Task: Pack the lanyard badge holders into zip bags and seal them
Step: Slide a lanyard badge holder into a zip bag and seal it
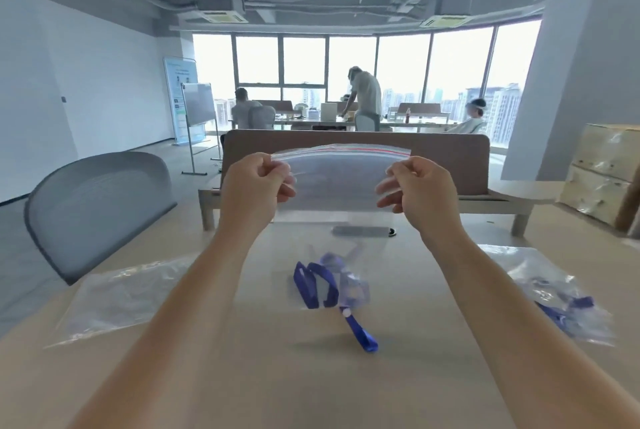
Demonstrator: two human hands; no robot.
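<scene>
A clear zip bag [337, 183] with a red seal strip along its top hangs in the air above the table. My left hand [256, 186] pinches its upper left corner and my right hand [417, 186] pinches its upper right corner. Below it on the table lies a blue lanyard with a clear badge holder [329, 285], its strap end trailing towards me. At the right lies a zip bag holding a blue lanyard badge holder [557, 293]. A flat pile of clear zip bags [121, 297] lies at the left.
The work surface is a light wooden table [311, 387]. A grey mesh chair [97, 207] stands at its left. A brown divider panel [450, 158] closes the far edge. Wrapped wooden boxes [602, 172] stand at the far right. Several people sit or stand at desks by the windows.
</scene>
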